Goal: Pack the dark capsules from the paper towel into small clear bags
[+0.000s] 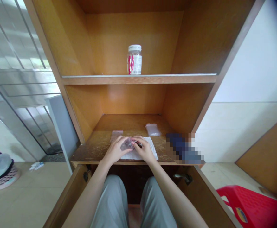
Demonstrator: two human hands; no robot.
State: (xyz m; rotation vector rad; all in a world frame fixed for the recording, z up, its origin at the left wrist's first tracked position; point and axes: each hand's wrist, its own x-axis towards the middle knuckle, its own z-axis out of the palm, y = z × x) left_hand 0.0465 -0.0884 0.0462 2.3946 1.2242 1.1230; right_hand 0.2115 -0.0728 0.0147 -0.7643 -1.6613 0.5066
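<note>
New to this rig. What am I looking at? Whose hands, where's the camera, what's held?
There's no machine here. These are a person's own bare hands, filmed by one camera worn on their head and looking down. The left hand and right hand hold a small clear plastic bag over a white sheet of paper on a wooden cabinet shelf. Two more clear bags lie on that shelf, beside a pixelated blue object. A white-capped bottle stands on the shelf above.

Head cam, single view: worn above seated person's lap, facing fwd & down into wooden cabinet [138, 79]. Close to lower shelf [129, 123], left hand [116, 149], right hand [144, 148]; grey trousers [111, 202] at bottom edge. Wide lens, edges curved.
</note>
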